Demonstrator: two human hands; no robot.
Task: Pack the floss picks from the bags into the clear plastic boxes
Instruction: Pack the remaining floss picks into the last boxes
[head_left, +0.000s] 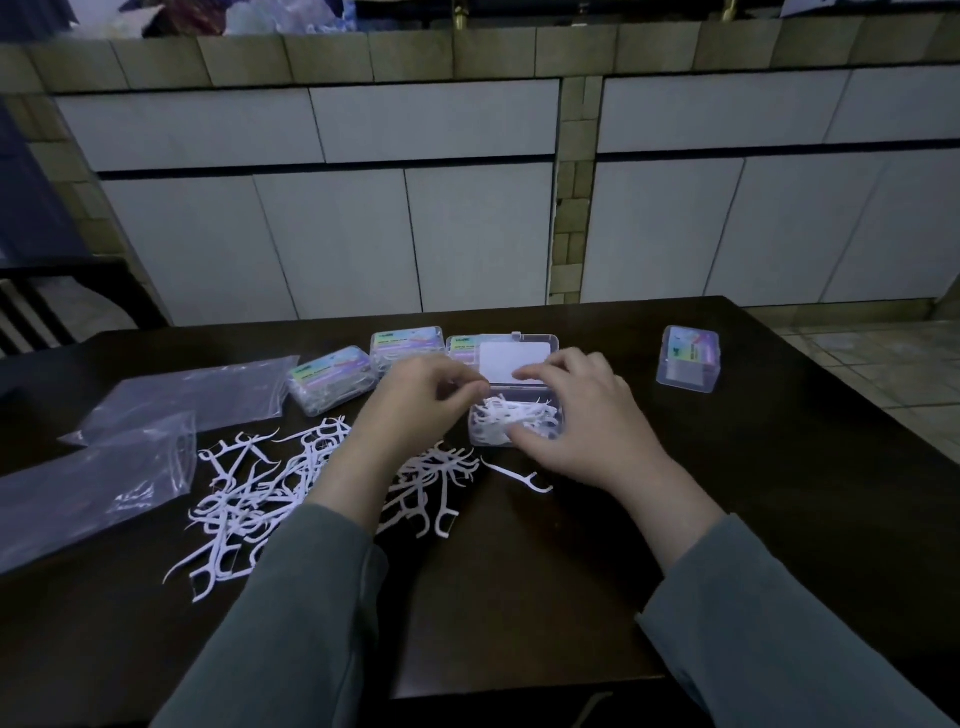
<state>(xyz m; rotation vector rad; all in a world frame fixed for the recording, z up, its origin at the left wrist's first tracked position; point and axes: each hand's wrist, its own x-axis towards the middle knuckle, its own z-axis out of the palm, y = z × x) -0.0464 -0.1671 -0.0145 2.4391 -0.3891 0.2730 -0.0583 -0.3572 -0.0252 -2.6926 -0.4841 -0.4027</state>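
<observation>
The table (701, 467) is dark brown, nearly black. The floss picks (270, 488) are white. The bags (104, 478) are clear with a bluish sheen. The boxes (332, 382) are clear, with pastel rainbow labels. The sleeves (291, 623) are grey-green. The cabinet doors (332, 244) are white, framed by beige tiles (569, 218).

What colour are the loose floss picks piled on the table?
White, against the dark table; the loose floss picks show clearly in the head view.

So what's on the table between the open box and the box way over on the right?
Nothing but bare dark table in the head view, between the open box and the far right box, though the right hand covers part of the gap.
</observation>
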